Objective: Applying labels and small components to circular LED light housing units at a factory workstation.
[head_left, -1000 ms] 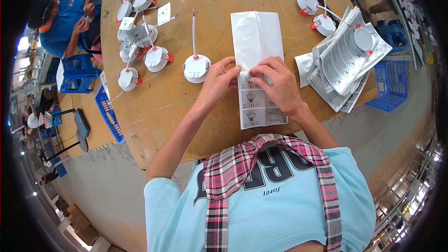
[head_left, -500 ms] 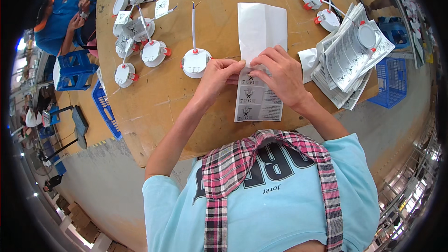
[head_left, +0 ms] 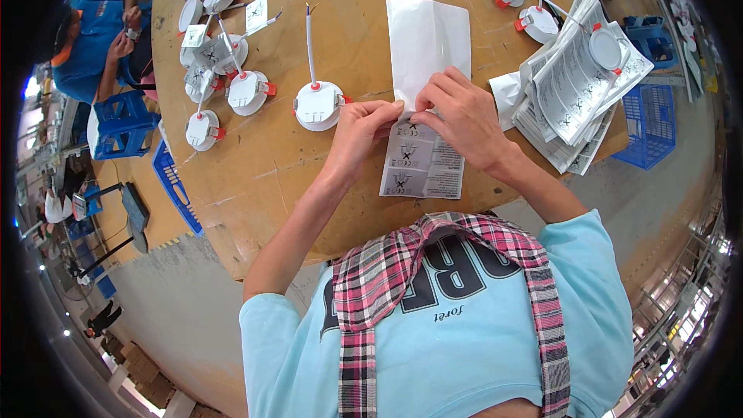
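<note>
A long sheet of printed labels [head_left: 424, 166] lies in front of me, with plain white at its far part and black print on silver-grey at its near part. My left hand [head_left: 362, 130] is closed, thumb and forefinger pinching the sheet's left edge. Across the sheet, my right hand [head_left: 468, 120] has its fingers bent and pressed together on the paper at the middle. Part of the sheet is hidden beneath the hands. Just left of my left hand stands a round white downlight [head_left: 317, 114] with red clips and an upright cable.
More downlights [head_left: 248, 95] crowd the table's left side, some with label tags on their cables. A thick pile of label sheets [head_left: 569, 104] sits at right, a downlight [head_left: 604, 48] on top. A blue crate [head_left: 646, 128] stands beyond the right edge. Another person [head_left: 97, 42] works at far left.
The whole view has shifted slightly. Both hands stay at the middle of the label sheet, and the right fingers have bent a little differently over the paper.
</note>
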Available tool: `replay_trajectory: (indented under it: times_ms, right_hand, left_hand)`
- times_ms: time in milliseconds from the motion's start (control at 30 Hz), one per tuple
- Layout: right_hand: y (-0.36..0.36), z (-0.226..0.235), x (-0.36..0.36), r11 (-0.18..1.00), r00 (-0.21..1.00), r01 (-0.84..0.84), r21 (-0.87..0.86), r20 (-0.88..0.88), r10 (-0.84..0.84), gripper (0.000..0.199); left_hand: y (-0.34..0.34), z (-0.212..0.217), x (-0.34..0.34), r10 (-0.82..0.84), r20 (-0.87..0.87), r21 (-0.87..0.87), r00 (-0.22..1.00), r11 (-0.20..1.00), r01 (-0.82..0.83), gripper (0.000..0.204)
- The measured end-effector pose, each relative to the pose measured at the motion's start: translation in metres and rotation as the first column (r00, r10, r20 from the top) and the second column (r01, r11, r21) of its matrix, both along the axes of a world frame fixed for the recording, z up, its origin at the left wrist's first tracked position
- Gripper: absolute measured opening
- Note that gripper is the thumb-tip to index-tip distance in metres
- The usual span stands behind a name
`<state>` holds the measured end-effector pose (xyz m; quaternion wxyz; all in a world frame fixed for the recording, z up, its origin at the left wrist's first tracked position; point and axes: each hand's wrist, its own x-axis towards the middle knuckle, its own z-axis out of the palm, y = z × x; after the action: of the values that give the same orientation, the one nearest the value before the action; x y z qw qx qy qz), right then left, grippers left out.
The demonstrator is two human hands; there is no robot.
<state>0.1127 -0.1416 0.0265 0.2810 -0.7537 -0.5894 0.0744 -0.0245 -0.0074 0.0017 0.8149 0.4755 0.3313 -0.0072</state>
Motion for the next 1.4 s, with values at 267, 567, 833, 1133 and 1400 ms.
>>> replay_trajectory:
  times_ms: [267,567,833,1133,1400]
  right_hand:
    - [0.002,-0.002,0.003,0.994,0.995,-0.097,0.045,0.039,0.095,0.023]
    - [-0.003,0.0,-0.002,0.992,0.999,0.021,0.121,-0.028,-0.018,0.018]
    - [-0.009,-0.009,-0.007,0.984,0.99,0.058,0.171,0.116,-0.078,0.016]
    - [-0.005,0.003,-0.007,0.99,0.998,-0.006,0.139,0.069,-0.004,0.016]
    - [-0.021,0.013,-0.018,0.886,0.964,-0.138,0.443,-0.146,0.223,0.021]
  left_hand:
    - [0.0,-0.003,0.0,0.006,-0.016,0.015,1.0,1.0,-0.005,0.022]
    - [-0.001,0.011,0.006,0.001,-0.034,0.118,0.999,0.993,0.003,0.024]
    - [-0.006,-0.001,0.004,0.008,-0.03,0.166,1.0,0.986,-0.003,0.023]
    - [-0.007,-0.001,0.003,0.071,0.12,0.119,0.99,0.989,-0.086,0.023]
    - [0.004,-0.008,0.0,0.047,0.047,0.621,0.998,0.781,-0.066,0.026]
